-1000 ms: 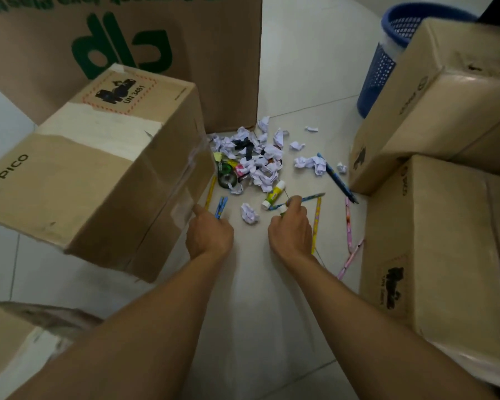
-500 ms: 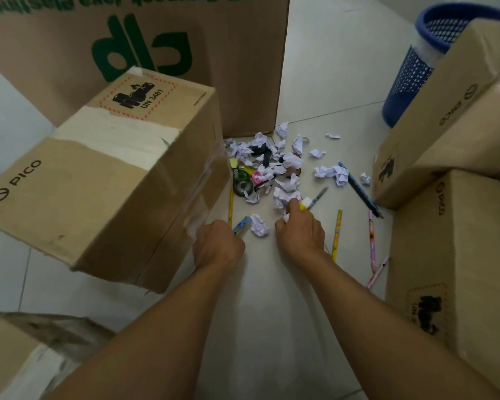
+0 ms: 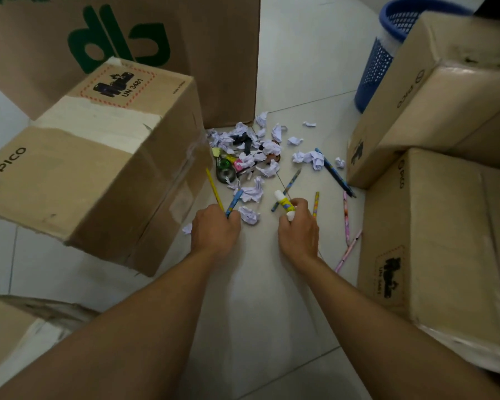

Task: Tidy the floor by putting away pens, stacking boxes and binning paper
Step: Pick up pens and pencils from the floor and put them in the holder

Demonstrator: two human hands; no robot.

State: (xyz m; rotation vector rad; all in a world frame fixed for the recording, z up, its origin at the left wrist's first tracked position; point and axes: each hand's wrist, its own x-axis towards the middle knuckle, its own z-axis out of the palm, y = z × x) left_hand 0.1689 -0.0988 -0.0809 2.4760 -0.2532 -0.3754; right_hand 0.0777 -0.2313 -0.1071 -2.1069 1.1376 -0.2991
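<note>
On the white tile floor lies a heap of crumpled paper scraps (image 3: 250, 144) mixed with small stationery. My left hand (image 3: 214, 230) is closed around a blue pen (image 3: 233, 202) and a yellow pencil (image 3: 214, 190). My right hand (image 3: 299, 229) grips a white and yellow glue stick (image 3: 283, 202), lifted off the floor. A blue pencil (image 3: 289, 187) lies just beyond it. More pens lie to the right: a yellow one (image 3: 316, 204), a dark blue one (image 3: 335, 174) and pink ones (image 3: 345, 217). A crumpled paper ball (image 3: 248, 215) sits between my hands.
Cardboard boxes ring the spot: a tilted one (image 3: 93, 168) at left, a big one with green letters (image 3: 122, 39) behind, two at right (image 3: 433, 96) (image 3: 439, 241), one at lower left (image 3: 9, 336). A blue mesh bin (image 3: 387, 50) stands far right. A tape roll (image 3: 224, 174) lies in the heap.
My right hand has taken the glue stick off the floor and drawn back with it. My left hand has closed on the blue pen and yellow pencil.
</note>
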